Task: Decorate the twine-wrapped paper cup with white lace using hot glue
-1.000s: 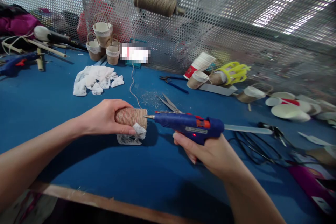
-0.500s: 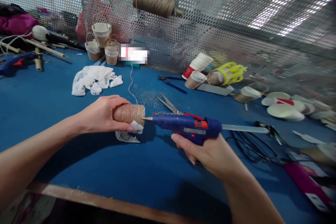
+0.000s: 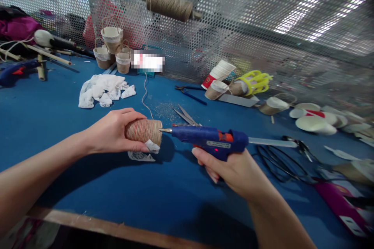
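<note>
My left hand is wrapped round a twine-wound cup lying on its side, its rim end facing right. A strip of white lace clings to the cup's lower edge, and its loose end hangs below my thumb. From the cup a thread of twine runs up towards the back of the table. In my right hand is a blue hot glue gun, its red light lit and a clear glue stick sticking out behind. The metal nozzle meets the cup near its rim.
Scissors lie just behind the glue gun, with pliers farther back. White lace scraps are heaped at left, before stacked small baskets. A twine spool hangs on the mesh. Black cable coils at right.
The nozzle has shifted slightly up along the cup's rim. Both hands keep their grips, and the whole view has moved a little.
</note>
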Motion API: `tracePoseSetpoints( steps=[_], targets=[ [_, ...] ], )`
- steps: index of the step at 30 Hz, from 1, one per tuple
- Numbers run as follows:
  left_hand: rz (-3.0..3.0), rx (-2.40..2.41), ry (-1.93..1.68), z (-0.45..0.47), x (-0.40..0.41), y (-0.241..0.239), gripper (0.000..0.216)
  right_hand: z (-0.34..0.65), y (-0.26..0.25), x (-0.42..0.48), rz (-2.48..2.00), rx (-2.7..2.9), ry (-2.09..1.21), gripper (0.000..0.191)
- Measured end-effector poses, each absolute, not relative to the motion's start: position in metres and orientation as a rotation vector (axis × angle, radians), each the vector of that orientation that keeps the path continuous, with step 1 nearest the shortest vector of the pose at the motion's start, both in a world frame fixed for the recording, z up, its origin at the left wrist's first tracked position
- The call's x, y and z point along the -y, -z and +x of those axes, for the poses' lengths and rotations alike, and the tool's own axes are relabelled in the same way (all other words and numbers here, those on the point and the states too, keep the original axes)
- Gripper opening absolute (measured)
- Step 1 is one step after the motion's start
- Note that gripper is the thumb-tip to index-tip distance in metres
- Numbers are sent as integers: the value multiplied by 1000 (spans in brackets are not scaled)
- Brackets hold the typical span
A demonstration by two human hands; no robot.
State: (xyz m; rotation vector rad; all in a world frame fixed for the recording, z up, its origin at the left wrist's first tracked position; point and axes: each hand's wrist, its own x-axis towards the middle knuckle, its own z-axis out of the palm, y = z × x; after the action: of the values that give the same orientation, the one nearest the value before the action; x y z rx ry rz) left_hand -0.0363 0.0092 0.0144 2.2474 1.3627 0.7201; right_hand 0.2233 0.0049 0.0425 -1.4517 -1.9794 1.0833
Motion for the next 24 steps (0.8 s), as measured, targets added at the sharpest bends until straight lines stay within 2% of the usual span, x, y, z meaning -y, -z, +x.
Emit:
tracePoseSetpoints(
  steps=[24],
  targets=[
    [2189, -1345, -736, -37, -10, -14, 51, 227, -36, -9, -1384, 2048, -1205, 28]
  ],
)
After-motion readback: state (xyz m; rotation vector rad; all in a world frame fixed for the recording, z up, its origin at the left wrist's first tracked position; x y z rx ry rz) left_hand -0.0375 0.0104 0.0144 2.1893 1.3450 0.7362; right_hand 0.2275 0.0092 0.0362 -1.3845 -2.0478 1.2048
